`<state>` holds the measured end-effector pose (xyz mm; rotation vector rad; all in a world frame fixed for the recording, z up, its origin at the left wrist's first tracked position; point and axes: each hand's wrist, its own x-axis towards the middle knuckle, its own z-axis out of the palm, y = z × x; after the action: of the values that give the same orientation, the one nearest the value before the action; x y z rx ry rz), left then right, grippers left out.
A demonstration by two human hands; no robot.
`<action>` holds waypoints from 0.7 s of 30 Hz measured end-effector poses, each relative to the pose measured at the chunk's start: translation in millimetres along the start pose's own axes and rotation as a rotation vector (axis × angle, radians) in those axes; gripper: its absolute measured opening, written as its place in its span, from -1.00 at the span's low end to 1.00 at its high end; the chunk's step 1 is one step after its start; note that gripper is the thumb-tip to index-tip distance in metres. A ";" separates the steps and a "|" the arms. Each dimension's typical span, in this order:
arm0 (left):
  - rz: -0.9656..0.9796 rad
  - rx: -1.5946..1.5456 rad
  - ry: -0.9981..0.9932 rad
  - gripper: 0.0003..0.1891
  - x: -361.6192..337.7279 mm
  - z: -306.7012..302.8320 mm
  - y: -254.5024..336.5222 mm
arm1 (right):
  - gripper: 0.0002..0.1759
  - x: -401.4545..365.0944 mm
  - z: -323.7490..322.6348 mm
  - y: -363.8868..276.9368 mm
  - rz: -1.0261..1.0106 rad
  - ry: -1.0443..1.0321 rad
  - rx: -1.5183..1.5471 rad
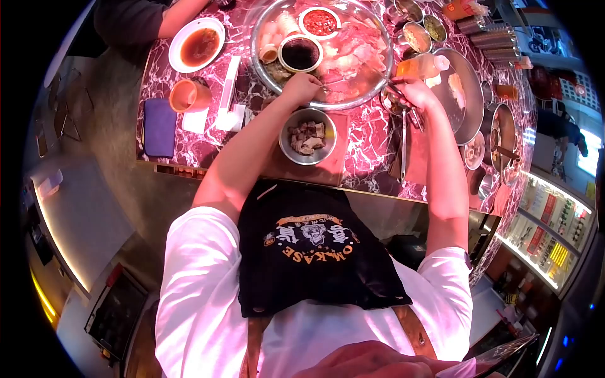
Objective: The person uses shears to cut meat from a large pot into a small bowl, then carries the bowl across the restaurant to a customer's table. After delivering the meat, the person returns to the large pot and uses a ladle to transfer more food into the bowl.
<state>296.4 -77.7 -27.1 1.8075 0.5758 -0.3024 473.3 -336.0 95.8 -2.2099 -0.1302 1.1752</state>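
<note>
My left hand [302, 89] is closed at the near rim of the large round platter [382, 88], its fingertips on something thin I cannot make out. Sliced raw meat [353, 53], a bowl of red sauce [320, 23] and a bowl of dark sauce [300, 53] lie on the platter. At the platter's right rim, my right hand [413, 94] grips a dark tool [414, 118], whose exact kind is unclear. A metal bowl of cut meat chunks [308, 138] stands just below my left hand.
At the left are a plate of brown liquid [198, 45], an orange cup [189, 96] and a folded dark cloth [160, 128]. An orange bottle [422, 65], a metal tray [467, 113] and small bowls stand at the right. Another person's arm [179, 17] rests at the upper left.
</note>
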 end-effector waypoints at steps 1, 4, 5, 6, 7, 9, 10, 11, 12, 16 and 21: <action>0.002 -0.031 0.004 -0.76 -0.9 0.7 -1.7 | -0.71 5.6 -2.6 6.9 -0.001 0.000 -0.008; 0.013 -0.097 0.017 -0.78 -1.1 2.4 -6.5 | -0.68 11.0 -11.5 14.4 -0.057 -0.047 -0.089; 0.010 -0.109 0.008 -0.77 -1.7 2.2 -9.5 | -0.68 10.0 -12.5 16.2 -0.058 -0.046 -0.095; 0.006 -0.121 -0.002 -0.77 -2.4 1.2 -12.2 | -0.66 2.3 -10.3 14.6 -0.098 0.039 -0.193; 0.007 -0.123 -0.001 -0.77 -6.4 -2.5 -11.1 | -0.64 -13.6 -4.3 5.5 -0.138 0.124 -0.289; 0.107 0.193 0.067 -0.75 -17.3 -10.9 -7.6 | -0.58 -47.1 -4.0 -9.0 -0.143 0.124 -0.390; 0.107 0.192 0.067 -0.75 -23.4 -14.3 -3.5 | -0.57 -59.4 -3.4 -11.0 -0.152 0.129 -0.360; 0.090 0.283 0.104 -0.73 -29.9 -17.4 0.6 | -0.56 -67.6 -2.3 -10.4 -0.160 0.133 -0.330; 0.074 0.374 0.142 -0.72 -36.5 -20.0 4.4 | -0.57 -72.3 -4.6 -5.4 -0.139 0.133 -0.350; 0.064 0.436 0.156 -0.71 -54.5 -26.3 10.8 | -0.56 -104.2 21.5 -9.2 -0.087 0.084 -0.423; 0.081 0.531 0.202 -0.71 -70.6 -32.4 17.2 | -0.45 -79.2 82.7 11.2 -0.205 0.086 -0.512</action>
<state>243.1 -67.2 30.9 2.3879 0.5967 -0.2313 359.5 -333.9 112.3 -2.6006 -0.6702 1.0097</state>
